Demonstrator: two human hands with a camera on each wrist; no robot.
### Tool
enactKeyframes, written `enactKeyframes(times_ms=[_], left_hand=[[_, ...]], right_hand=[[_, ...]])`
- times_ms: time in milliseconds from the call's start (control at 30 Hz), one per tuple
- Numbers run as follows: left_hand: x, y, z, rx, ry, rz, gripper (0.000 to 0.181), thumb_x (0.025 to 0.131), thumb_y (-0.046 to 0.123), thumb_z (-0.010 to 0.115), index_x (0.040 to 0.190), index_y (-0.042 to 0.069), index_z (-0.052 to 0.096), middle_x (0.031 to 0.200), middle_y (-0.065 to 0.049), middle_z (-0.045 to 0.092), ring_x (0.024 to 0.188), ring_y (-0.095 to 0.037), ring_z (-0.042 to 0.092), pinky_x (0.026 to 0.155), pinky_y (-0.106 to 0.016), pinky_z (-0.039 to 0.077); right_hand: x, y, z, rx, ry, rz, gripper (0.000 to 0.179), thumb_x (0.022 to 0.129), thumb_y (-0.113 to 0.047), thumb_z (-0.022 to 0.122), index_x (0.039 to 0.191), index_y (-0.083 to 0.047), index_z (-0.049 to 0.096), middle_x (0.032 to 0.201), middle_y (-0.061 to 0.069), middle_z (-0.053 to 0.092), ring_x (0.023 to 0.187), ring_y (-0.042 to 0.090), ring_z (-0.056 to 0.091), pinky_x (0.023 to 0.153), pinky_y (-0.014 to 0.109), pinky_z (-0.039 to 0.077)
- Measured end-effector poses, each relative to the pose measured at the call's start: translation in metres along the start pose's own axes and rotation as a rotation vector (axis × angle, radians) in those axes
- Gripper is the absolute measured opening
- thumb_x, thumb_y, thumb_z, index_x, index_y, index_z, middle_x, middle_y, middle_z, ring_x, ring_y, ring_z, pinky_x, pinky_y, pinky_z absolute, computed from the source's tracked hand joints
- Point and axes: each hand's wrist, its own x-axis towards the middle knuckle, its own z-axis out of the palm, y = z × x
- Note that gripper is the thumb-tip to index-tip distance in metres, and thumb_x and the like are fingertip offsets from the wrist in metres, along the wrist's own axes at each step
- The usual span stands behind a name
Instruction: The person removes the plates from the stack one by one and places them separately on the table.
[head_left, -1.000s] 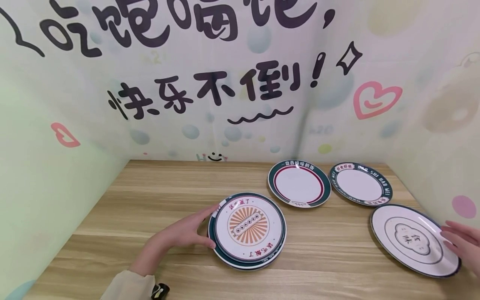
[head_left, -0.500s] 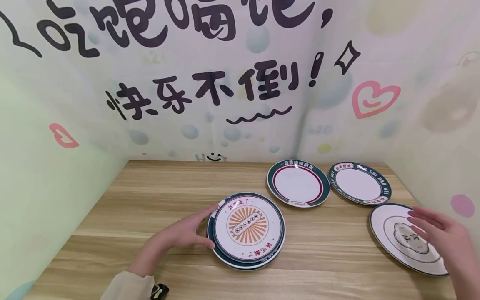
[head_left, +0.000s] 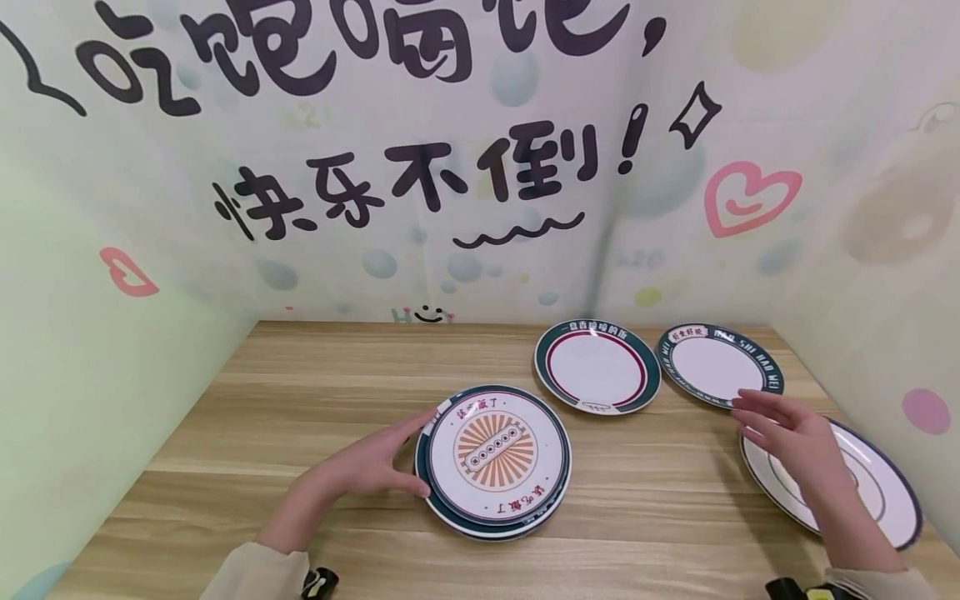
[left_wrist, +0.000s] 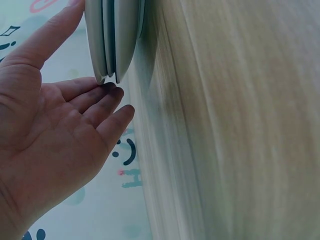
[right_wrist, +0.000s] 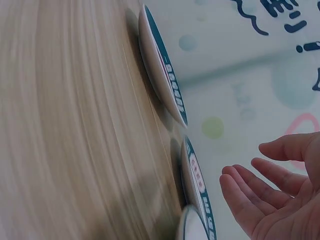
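A stack of plates [head_left: 496, 492] lies in the middle of the table in the head view, a white plate with an orange sunburst on top of a green-rimmed one. My left hand [head_left: 365, 467] rests at the stack's left edge, thumb and fingers spread along the rim. Stacked rims [left_wrist: 112, 40] appear edge-on in the left wrist view, right at the fingertips. My right hand [head_left: 798, 446] hovers with loosely extended fingers and holds nothing. Partly hidden beneath it is a white plate with a dark rim [head_left: 888, 471]. The right wrist view shows those fingers [right_wrist: 245, 187] apart from the plates.
Two green-rimmed plates stand at the back right: one with a red ring [head_left: 597, 371], the other with lettering on its rim [head_left: 716, 367]. The wooden table [head_left: 315, 375] meets a printed back wall [head_left: 345, 275] and walls on both sides.
My right hand has come in from the right edge, leftward across the dark-rimmed plate, to near the lettered plate's front edge. The left hand and the stack have stayed put.
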Motion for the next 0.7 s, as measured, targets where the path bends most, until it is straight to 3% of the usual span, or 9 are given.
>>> enactKeyframes(times_ms=[100, 167, 267, 333, 400, 500, 633, 700], left_hand=[[0.001, 0.0, 0.0, -0.001, 0.0, 0.001, 0.109, 0.076, 0.043, 0.084, 0.158, 0.006, 0.023, 0.163, -0.021, 0.027, 0.15, -0.044, 0.026, 0.12, -0.062, 0.026], [0.0, 0.0, 0.0, 0.0, 0.0, 0.004, 0.109, 0.076, 0.042, 0.084, 0.158, 0.005, 0.023, 0.163, -0.021, 0.027, 0.15, -0.044, 0.026, 0.12, -0.062, 0.026], [-0.001, 0.001, 0.0, 0.003, -0.001, 0.008, 0.108, 0.077, 0.042, 0.084, 0.158, 0.005, 0.023, 0.163, -0.022, 0.027, 0.149, -0.044, 0.026, 0.12, -0.062, 0.026], [-0.001, 0.002, -0.001, 0.008, 0.001, 0.009, 0.108, 0.077, 0.041, 0.084, 0.158, 0.005, 0.023, 0.163, -0.022, 0.027, 0.149, -0.045, 0.026, 0.12, -0.062, 0.026], [-0.002, 0.003, -0.002, 0.009, 0.003, 0.008, 0.107, 0.078, 0.041, 0.084, 0.158, 0.005, 0.023, 0.163, -0.022, 0.027, 0.149, -0.046, 0.026, 0.12, -0.063, 0.026], [-0.002, 0.004, -0.003, 0.014, 0.004, 0.01, 0.107, 0.078, 0.041, 0.084, 0.158, 0.005, 0.023, 0.163, -0.022, 0.027, 0.149, -0.046, 0.026, 0.119, -0.063, 0.026], [-0.002, 0.002, -0.002, 0.016, 0.004, 0.01, 0.107, 0.078, 0.041, 0.084, 0.158, 0.005, 0.023, 0.163, -0.021, 0.027, 0.149, -0.045, 0.026, 0.12, -0.062, 0.026], [-0.001, 0.001, -0.001, 0.015, 0.004, 0.01, 0.107, 0.077, 0.041, 0.084, 0.158, 0.004, 0.024, 0.163, -0.021, 0.027, 0.149, -0.044, 0.026, 0.12, -0.062, 0.026]], right_hand=[[0.004, -0.001, 0.015, -0.151, 0.004, 0.033, 0.031, 0.099, -0.007, 0.059, 0.108, -0.035, 0.067, 0.096, -0.027, 0.07, 0.087, -0.009, 0.068, 0.072, 0.011, 0.057], [0.007, -0.002, 0.025, -0.259, 0.0, 0.048, 0.025, 0.099, -0.012, 0.061, 0.121, -0.023, 0.066, 0.096, -0.032, 0.067, 0.088, -0.012, 0.066, 0.074, 0.01, 0.057], [0.009, -0.004, 0.041, -0.347, -0.02, 0.078, 0.042, 0.1, -0.019, 0.061, 0.136, 0.001, 0.054, 0.098, -0.034, 0.064, 0.092, -0.012, 0.065, 0.078, 0.012, 0.057], [0.01, -0.006, 0.052, -0.376, -0.042, 0.086, 0.053, 0.1, -0.021, 0.06, 0.141, 0.01, 0.045, 0.101, -0.033, 0.063, 0.093, -0.011, 0.065, 0.08, 0.013, 0.057], [0.011, -0.007, 0.062, -0.393, -0.061, 0.094, 0.054, 0.099, -0.023, 0.062, 0.14, 0.009, 0.047, 0.105, -0.026, 0.067, 0.094, -0.01, 0.065, 0.08, 0.015, 0.058], [0.012, -0.009, 0.076, -0.417, -0.094, 0.092, 0.052, 0.098, -0.025, 0.064, 0.139, 0.005, 0.051, 0.117, -0.006, 0.072, 0.095, -0.009, 0.063, 0.081, 0.016, 0.057], [0.012, -0.008, 0.093, -0.42, -0.142, 0.076, 0.047, 0.098, -0.023, 0.063, 0.137, 0.003, 0.055, 0.129, 0.022, 0.065, 0.095, -0.008, 0.062, 0.081, 0.017, 0.057], [0.013, -0.006, 0.1, -0.407, -0.166, 0.065, 0.046, 0.098, -0.021, 0.063, 0.136, 0.003, 0.055, 0.131, 0.025, 0.063, 0.095, -0.008, 0.063, 0.081, 0.018, 0.057]])
